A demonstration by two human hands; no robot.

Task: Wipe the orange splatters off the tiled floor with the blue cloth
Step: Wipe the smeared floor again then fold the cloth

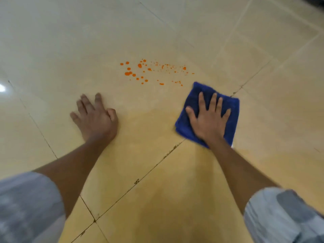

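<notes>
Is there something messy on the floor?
Yes. Orange splatters dot the tiled floor, just past the blue cloth that lies flat under the right hand. The cloth isn't on them yet.

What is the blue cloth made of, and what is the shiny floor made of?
The blue cloth looks like soft, fuzzy fabric, maybe microfibre or terry: its surface is matte and its folded edges look thick. The floor seems to be glazed ceramic or polished stone tile: it is beige, smooth, reflects light, and has dark grout lines between the squares.
</notes>
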